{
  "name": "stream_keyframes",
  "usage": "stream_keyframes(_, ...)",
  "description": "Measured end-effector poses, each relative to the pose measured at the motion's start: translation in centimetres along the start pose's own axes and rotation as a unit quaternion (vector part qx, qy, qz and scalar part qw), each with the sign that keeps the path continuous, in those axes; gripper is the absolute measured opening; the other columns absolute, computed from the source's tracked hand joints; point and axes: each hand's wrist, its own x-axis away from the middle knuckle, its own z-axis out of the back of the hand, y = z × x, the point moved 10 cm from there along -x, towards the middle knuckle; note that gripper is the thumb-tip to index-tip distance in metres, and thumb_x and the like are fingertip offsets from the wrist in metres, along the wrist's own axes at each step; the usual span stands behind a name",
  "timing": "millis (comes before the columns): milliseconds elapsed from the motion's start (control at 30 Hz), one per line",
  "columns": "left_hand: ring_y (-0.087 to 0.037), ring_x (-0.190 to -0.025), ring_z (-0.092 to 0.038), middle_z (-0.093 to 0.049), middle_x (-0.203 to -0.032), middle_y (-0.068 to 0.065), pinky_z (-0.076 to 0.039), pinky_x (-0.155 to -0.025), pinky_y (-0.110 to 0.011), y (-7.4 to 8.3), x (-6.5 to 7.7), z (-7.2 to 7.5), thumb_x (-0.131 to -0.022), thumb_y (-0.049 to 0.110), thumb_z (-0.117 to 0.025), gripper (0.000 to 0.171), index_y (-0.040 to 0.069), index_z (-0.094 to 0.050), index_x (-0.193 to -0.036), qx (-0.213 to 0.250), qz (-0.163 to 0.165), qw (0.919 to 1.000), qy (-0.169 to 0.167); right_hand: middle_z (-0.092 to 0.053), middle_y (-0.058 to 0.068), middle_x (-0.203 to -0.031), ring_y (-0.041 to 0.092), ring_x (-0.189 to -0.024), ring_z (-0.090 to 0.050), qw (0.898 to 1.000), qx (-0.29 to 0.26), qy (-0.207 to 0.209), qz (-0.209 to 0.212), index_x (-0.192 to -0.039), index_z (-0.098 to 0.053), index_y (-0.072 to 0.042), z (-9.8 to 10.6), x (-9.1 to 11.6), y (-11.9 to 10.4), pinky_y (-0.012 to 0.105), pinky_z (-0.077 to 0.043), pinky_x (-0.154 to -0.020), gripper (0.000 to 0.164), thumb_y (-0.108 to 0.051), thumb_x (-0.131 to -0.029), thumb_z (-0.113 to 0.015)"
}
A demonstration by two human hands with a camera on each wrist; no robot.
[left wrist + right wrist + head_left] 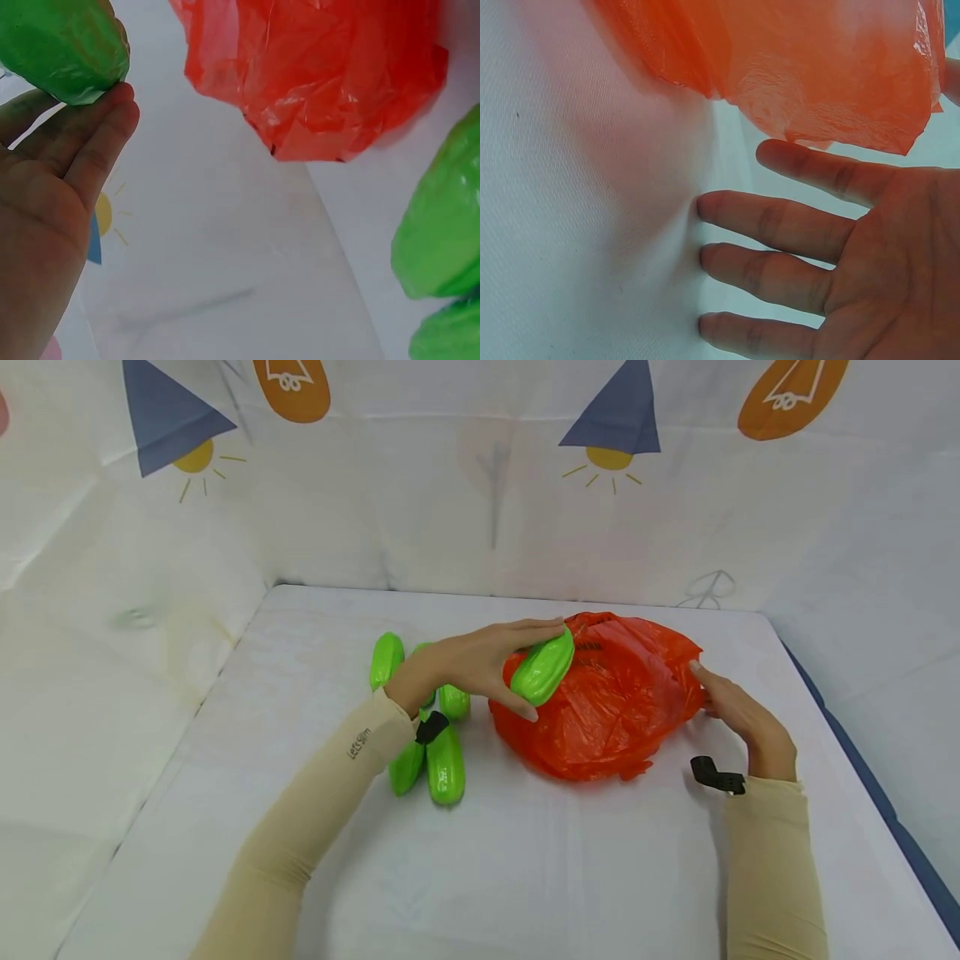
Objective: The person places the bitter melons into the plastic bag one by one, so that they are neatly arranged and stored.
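My left hand (476,662) holds a glossy, ridged, cucumber-like green vegetable (544,668) between thumb and fingers, over the left side of a red plastic bag (611,718). The left wrist view shows the fingers under the vegetable (67,49), its upper part cut off by the frame. At the bag's right edge is my right hand (742,714), thumb against the crumpled plastic. Its fingers (776,217) are straight and spread below the bag (810,75) in the right wrist view, with nothing gripped. The bag's mouth is hidden from me.
Several more green vegetables (447,764) lie on the white table (480,877) left of the bag, some partly hidden under my left forearm. A white cloth wall (420,510) with printed lamps rises behind the table's back edge.
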Motion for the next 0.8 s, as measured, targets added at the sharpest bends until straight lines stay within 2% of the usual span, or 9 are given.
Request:
stream_keyframes(233, -0.013, -0.151, -0.015, -0.020, -0.163, 0.005, -0.031, -0.118, -0.035, -0.4, -2.5, -1.0, -0.075, 0.053, -0.080, 0.107, 0.021, -0.020, -0.158, -0.006, 0.017, 0.9996, -0.023, -0.036, 0.025, -0.141, 0.046, -0.133, -0.030, 1.000, 0.000, 0.005, 0.003, -0.150, -0.025, -0.002, 0.1, 0.0, 0.0, 0.068, -0.033, -0.105, 0.094, -0.076, -0.092, -0.016)
stream_keyframes(500, -0.010, -0.149, -0.019, -0.019, -0.163, 0.009, -0.037, -0.114, -0.031, -0.7, -5.1, -2.6, -0.074, 0.058, -0.078, 0.108, 0.024, -0.018, -0.158, -0.021, 0.043, 0.9976, -0.051, -0.033, 0.027, -0.146, 0.047, -0.135, -0.027, 1.000, -0.005, 0.003, -0.001, -0.154, -0.019, -0.002, 0.2, 0.0, 0.2, 0.069, -0.032, -0.104, 0.099, -0.078, -0.091, -0.017)
stream_keyframes(800, -0.010, -0.151, -0.013, -0.017, -0.163, 0.012, -0.038, -0.114, -0.033, -1.6, -7.1, -4.0, -0.074, 0.060, -0.076, 0.108, 0.027, -0.017, -0.158, -0.054, 0.069, 0.9937, -0.070, -0.032, 0.027, -0.146, 0.047, -0.134, -0.027, 1.000, -0.009, 0.006, -0.005, -0.154, -0.018, -0.002, 0.2, 0.0, 0.2, 0.068, -0.034, -0.104, 0.100, -0.079, -0.090, -0.019)
